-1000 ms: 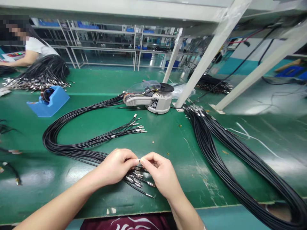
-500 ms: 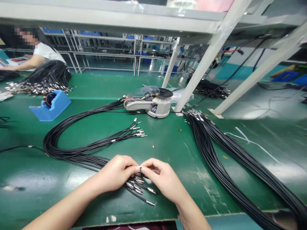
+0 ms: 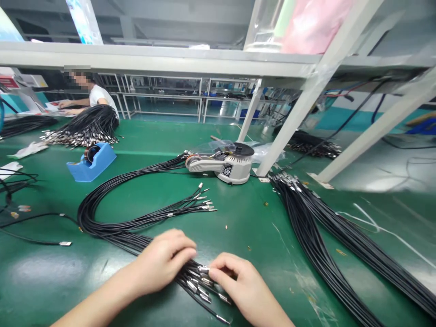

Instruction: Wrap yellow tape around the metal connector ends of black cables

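Under and beside my left hand (image 3: 170,261) runs a bundle of black cables (image 3: 131,240), its metal-tipped ends fanned out between my two hands. The left thumb and fingers are pressed together over the bundle; whatever they hold is hidden. Thumb and forefinger of my right hand (image 3: 240,279) pinch a silver metal connector (image 3: 203,269) at one cable's end. Just below lie several other connectors (image 3: 192,286), pointing down and right. The same bundle loops left and back, with more tipped ends (image 3: 207,207) spread on the green bench (image 3: 245,218).
A grey tape dispenser machine (image 3: 235,168) stands behind the cables. A blue tape holder (image 3: 91,163) is at left, before a heap of black cables (image 3: 86,125) and a seated co-worker (image 3: 102,97). Long cable bundles (image 3: 316,236) cross the right side; white shelf posts (image 3: 289,100) rise there.
The view has tilted up and turned left. My hands, together at one connector before, have parted; the right fingers still pinch a connector, the left hand sits further left.
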Available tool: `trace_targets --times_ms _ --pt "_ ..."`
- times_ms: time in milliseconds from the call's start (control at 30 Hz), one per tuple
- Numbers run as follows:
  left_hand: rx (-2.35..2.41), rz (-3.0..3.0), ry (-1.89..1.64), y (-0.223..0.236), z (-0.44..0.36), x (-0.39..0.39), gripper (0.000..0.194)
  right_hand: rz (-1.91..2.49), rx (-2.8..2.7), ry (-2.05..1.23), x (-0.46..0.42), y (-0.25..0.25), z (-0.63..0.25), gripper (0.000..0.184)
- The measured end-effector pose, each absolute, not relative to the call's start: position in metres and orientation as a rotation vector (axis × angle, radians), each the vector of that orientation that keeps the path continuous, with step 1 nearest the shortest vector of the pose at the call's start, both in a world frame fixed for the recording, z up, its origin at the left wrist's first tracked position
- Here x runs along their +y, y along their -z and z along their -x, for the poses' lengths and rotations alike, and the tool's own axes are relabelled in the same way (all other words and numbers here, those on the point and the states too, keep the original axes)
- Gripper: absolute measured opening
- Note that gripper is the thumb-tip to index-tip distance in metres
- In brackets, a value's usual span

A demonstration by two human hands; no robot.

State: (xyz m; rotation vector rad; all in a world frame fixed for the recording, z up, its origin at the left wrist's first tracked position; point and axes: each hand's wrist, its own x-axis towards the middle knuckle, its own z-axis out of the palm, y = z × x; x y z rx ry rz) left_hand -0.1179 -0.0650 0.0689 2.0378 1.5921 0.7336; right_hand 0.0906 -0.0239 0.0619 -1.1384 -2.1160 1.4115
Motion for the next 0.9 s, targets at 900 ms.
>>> trace_targets --times_ms 900 --pt "1.767 -1.830 -0.560 -0.064 0.161 -0.037 0.033 0.891 -0.815 -1.704 0.060 -0.072 -0.067 0.028"
